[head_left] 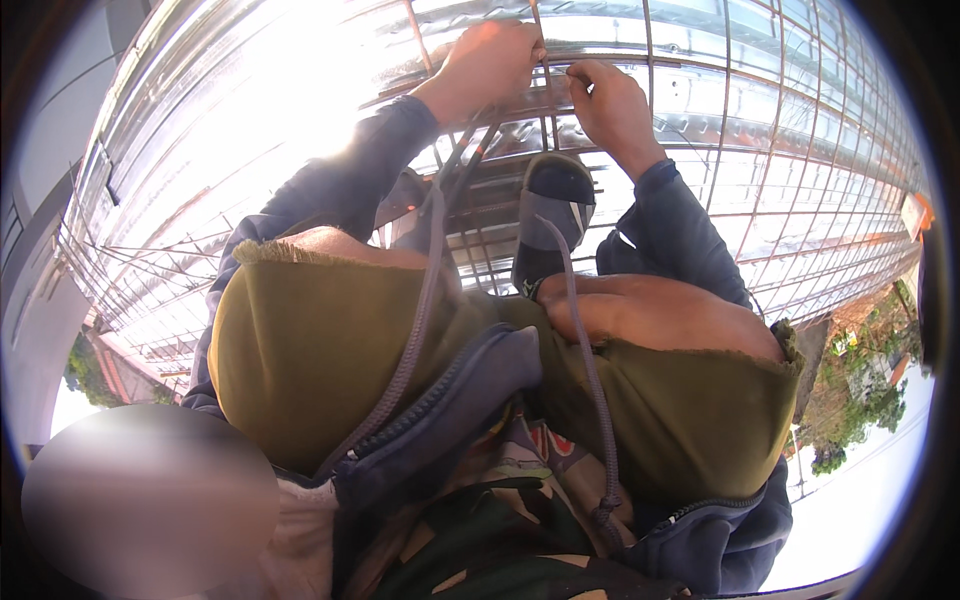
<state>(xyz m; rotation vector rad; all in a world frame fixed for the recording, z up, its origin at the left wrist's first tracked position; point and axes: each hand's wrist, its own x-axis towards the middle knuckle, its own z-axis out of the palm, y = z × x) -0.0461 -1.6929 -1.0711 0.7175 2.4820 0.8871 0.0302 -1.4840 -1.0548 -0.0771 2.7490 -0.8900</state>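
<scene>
My left hand [488, 62] is closed, with its fingertips pinched together at a crossing of the rusty steel rebar mesh [549, 105]. Whatever those fingertips grip is too small to make out. Just right of the same crossing, my right hand [612, 108] is curled, thumb and forefinger pinched. Whether a thin tie wire lies between them I cannot tell. Two dark, slim bars [468, 150] slant down from beneath my left wrist; what they belong to is unclear.
Below the mesh lies shiny ribbed metal decking [690, 90], with strong glare at left. I squat on it in sandals [557, 190]. Loose drawstrings [590, 380] hang before my knees. A grey wall [60, 130] stands at left; trees [860, 410] show beyond the right edge.
</scene>
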